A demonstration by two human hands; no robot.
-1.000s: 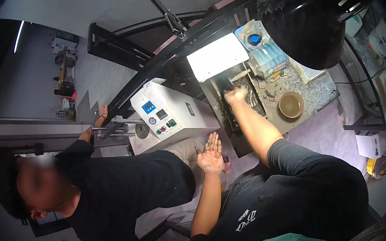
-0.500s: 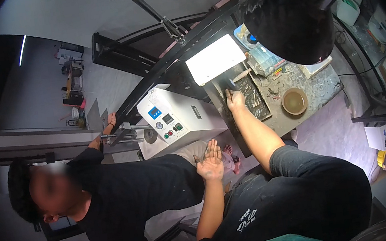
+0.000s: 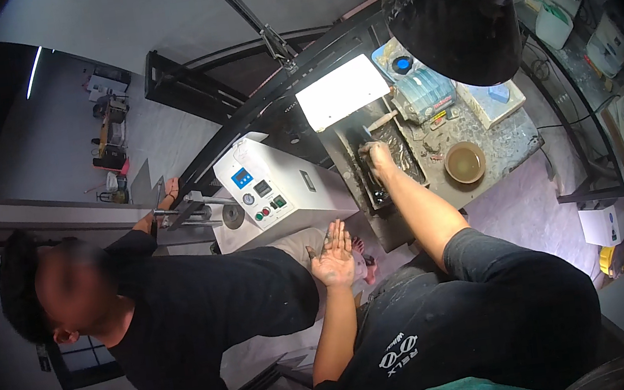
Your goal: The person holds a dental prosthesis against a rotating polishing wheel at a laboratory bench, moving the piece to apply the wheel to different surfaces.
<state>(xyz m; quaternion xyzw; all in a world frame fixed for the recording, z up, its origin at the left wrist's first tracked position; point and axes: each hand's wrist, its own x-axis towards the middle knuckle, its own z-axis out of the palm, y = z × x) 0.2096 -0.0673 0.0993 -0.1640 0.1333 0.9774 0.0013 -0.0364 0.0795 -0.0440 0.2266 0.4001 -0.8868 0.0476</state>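
Note:
My left hand (image 3: 333, 262) is held out palm up, fingers stretched and spread, with dark smudges on the skin and nothing in it. Reaching over the worktable (image 3: 449, 198), my right hand (image 3: 380, 157) is closed beside a long tray (image 3: 423, 169) lined with dark, wrinkled, shiny material. A dark shape shows at its fingertips; what it grips is too small and shaded to name. A pale stick-like handle (image 3: 383, 119) lies across the far end of the tray. To the right of the tray stands a brown bowl (image 3: 465, 163) of cloudy liquid.
A black lamp (image 3: 455, 29) hangs over the table, near a bright white panel (image 3: 342, 91), packs (image 3: 424, 95) and a white box (image 3: 492, 104). At left stand a white control machine (image 3: 280, 187) and a person in black (image 3: 208, 301), one hand by its metal shaft.
The view has shifted slightly, moving most things a little left. My right hand has moved a little nearer the tray's edge; the bluish blur above it no longer shows. My left hand stays open.

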